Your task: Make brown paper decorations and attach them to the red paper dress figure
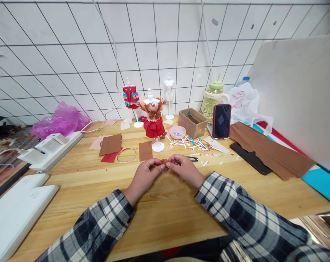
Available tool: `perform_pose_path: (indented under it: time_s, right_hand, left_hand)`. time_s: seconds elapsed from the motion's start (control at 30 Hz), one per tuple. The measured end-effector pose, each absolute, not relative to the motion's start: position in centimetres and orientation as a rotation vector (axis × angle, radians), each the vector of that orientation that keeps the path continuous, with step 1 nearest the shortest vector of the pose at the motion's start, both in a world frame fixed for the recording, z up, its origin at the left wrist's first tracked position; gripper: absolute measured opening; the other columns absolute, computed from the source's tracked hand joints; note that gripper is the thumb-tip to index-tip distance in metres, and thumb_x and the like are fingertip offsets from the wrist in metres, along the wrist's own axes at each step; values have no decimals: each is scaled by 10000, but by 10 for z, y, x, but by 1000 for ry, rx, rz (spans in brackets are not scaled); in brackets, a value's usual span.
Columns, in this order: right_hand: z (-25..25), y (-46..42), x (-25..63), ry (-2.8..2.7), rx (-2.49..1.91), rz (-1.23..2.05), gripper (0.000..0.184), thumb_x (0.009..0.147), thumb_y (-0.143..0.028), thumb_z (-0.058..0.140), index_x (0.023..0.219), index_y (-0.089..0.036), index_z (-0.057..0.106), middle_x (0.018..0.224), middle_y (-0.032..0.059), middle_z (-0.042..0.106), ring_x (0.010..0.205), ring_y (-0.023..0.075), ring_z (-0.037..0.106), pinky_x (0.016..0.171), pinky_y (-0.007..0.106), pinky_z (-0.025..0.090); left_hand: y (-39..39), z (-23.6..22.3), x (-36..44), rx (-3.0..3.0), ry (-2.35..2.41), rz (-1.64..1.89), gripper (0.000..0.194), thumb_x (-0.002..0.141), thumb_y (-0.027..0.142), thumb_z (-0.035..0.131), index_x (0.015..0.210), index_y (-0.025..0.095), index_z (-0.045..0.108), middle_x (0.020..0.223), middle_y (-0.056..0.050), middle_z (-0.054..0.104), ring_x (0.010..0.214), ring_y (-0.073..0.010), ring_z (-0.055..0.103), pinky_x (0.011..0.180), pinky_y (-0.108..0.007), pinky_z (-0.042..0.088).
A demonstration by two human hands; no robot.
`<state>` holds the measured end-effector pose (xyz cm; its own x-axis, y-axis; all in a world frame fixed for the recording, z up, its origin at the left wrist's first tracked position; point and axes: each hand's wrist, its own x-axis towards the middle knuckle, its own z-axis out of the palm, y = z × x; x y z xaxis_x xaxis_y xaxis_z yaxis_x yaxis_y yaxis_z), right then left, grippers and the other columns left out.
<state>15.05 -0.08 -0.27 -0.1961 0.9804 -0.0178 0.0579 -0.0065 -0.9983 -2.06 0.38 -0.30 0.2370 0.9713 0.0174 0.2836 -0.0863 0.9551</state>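
Landmark = front mannequin (154, 127), red skirt, brown/pink pleated top. Small brown pleated piece (164, 165) is just in front of its base, a bit to the right, between the fingertips. Left hand (145, 177): thumb and fingers pinched on the piece's left side. Right hand (186, 169): same on the right side. Palms apart, fingertips almost meeting.

Risks, my read:
- Pleats opening or going uneven: likely cause is one hand easing off or both pulling outward. Squeezing too hard could crush the folds instead. Can't tell if anything fixes them; fingers hide most of the piece.
- Mannequin tipping: top-heavy look on a small round foot, fingers near it. A forward knuckle bump could do it, and the flared top would take the hit.
- Contamination: white paper strips (201, 144) litter the worktop (159, 203) right of the mannequin. A dropped piece could pick up bits there, esp. if anything is tacky (can't tell).
- Spill: pink bowl (177, 132) is just right of the mannequin, small bits inside. A wide right-hand reach could catch the rim.
- Mix-up/crease: loose brown square (145, 151) sits left of the mannequin's base, near the left hand. A sliding wrist could drag or fold it.
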Motion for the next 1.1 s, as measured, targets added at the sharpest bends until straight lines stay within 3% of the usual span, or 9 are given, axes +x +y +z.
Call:
perform_pose_path:
  time_s: [0.23, 0.4, 0.63, 1.1]
  right_hand:
    - [-2, -1, 151, -1411, -1182, 1291, 203, 718, -373, 629, 749, -180, 575, 686, -15, 576, 627, 123, 498, 601, 259, 395]
    - [-4, 1, 152, -1347, -1184, 1281, 221, 712, -389, 639, 751, -186, 560, 680, -26, 562, 628, 120, 495, 605, 253, 395]
    - [-2, 0, 151, -1418, -1197, 1276, 191, 719, -359, 626, 745, -179, 568, 701, -18, 576, 638, 121, 503, 618, 256, 404]
    - [-4, -1, 153, -1547, -1234, 1147, 141, 750, -318, 596, 730, -179, 590, 664, -10, 591, 608, 120, 504, 577, 246, 397]
  left_hand:
    - [4, -4, -25, 1341, 980, 982, 480, 738, 342, 707, 1176, 183, 592, 903, -36, 645, 862, -173, 612, 799, -282, 471]
    - [3, -3, -25, 1298, 967, 994, 438, 747, 368, 706, 1128, 175, 609, 1003, -73, 664, 963, -208, 608, 862, -309, 460]
    - [3, -2, -19, 1415, 1139, 859, 331, 701, 431, 718, 853, 144, 657, 861, -56, 696, 796, -193, 629, 742, -291, 481]
    - [2, 2, -23, 1592, 1098, 844, 289, 747, 392, 671, 909, 153, 680, 917, -74, 710, 848, -211, 632, 763, -298, 483]
